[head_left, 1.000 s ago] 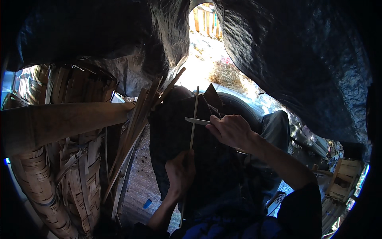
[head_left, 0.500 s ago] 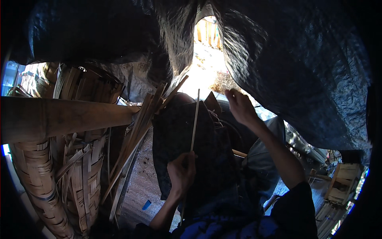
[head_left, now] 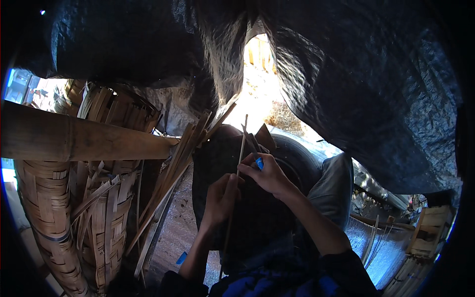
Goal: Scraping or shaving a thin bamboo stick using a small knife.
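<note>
1. Dark plastic sheeting (head_left: 366, 89) hangs around a dim workplace, parting at a bright gap (head_left: 260, 94) beyond the far end of a thin, pale stick (head_left: 242, 144).
2. The left hand (head_left: 220, 198) is closed around the stick, thumb along it; its lower length runs back toward the person's body.
3. The right hand (head_left: 269, 175), just beyond the left, is curled around a knife (head_left: 252, 141), its blade pointing away beside the stick's upper part. Its thumb side comes close to the stick; whether it touches, I cannot tell. Something blue shows at its fingers.
4. Below the stick, a dark cloth (head_left: 215, 161) covers the lap. Right of the stick are a tyre (head_left: 302, 151) and a trouser leg (head_left: 336, 185).
5. As for progress, the stick looks narrow and all in one piece; how much of its surface is worked, or left rough, is too fine to tell.
6. Left of the stick, split strips (head_left: 170, 177) lean in a loose bunch near a thick bamboo pole (head_left: 94, 141), with a woven basket (head_left: 52, 198) farther out. Far right of the stick is a wooden crate (head_left: 431, 230).
</note>
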Demonstrator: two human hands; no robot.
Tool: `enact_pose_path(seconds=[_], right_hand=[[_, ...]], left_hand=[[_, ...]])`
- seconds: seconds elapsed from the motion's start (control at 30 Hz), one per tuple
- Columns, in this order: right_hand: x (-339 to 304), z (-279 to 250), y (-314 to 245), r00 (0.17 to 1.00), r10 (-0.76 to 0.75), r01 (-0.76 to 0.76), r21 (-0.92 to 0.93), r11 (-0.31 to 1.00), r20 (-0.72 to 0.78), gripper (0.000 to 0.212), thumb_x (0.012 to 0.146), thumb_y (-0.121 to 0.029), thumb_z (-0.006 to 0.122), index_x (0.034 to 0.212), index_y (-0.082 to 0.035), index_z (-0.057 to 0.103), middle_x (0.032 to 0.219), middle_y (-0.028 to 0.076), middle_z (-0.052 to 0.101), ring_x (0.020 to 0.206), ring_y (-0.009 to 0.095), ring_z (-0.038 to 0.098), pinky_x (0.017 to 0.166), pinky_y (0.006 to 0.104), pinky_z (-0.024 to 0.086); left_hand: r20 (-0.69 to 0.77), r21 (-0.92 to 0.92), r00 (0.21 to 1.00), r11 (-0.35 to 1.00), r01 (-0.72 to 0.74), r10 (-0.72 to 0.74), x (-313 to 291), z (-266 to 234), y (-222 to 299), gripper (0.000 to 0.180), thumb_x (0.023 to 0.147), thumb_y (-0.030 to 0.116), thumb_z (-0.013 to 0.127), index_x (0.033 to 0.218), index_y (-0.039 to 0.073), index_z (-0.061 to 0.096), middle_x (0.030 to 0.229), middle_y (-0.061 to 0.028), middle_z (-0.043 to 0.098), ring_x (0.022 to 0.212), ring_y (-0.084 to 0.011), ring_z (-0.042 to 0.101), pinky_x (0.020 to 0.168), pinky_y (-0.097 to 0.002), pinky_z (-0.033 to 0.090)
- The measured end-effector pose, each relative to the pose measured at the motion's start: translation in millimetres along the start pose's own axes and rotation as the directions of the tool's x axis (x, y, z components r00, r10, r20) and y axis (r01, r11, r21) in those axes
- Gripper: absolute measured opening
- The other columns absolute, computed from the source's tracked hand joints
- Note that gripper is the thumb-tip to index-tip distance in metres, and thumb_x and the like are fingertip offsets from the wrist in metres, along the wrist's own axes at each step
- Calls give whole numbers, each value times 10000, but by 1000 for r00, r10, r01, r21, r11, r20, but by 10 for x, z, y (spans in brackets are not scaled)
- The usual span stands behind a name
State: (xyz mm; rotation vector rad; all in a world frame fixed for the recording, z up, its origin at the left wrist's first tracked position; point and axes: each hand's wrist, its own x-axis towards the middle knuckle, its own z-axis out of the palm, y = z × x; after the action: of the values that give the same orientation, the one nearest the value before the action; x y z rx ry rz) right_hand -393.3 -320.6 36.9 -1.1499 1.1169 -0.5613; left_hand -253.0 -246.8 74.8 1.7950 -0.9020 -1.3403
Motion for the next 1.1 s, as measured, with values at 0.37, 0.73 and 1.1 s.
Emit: enact_pose_path(seconds=[0.37, 0.73, 1.1], right_hand=[[-109, -331, 117, 934, -283, 347, -747, 567, 219, 317, 940, -307, 544, 948, 10, 550, 599, 160, 578, 516, 326, 601, 451, 424, 461], [12, -289, 100, 945, -104, 322, -815, 481, 311, 477, 968, -425, 449, 696, -49, 560, 519, 144, 583, 516, 292, 646, 463, 396, 527], [429, -464, 266, 975, -137, 215, -904, 370, 176, 539, 980, -469, 383, 713, -47, 586, 585, 174, 613, 582, 312, 663, 515, 402, 540]], left_hand=[[-84, 664, 972, 740, -110, 220, 208, 151, -133, 346, 953, 237, 503, 711, 30, 640, 630, -164, 638, 634, -342, 657, 548, -403, 495], [-63, 643, 966, 751, -153, 250, 165, 156, -310, 359, 933, 264, 525, 655, 44, 584, 502, -186, 547, 510, -381, 603, 476, -459, 459], [-94, 691, 974, 718, -85, 207, 49, 214, -271, 338, 916, 232, 563, 633, 47, 562, 463, -177, 512, 459, -374, 575, 426, -448, 418]])
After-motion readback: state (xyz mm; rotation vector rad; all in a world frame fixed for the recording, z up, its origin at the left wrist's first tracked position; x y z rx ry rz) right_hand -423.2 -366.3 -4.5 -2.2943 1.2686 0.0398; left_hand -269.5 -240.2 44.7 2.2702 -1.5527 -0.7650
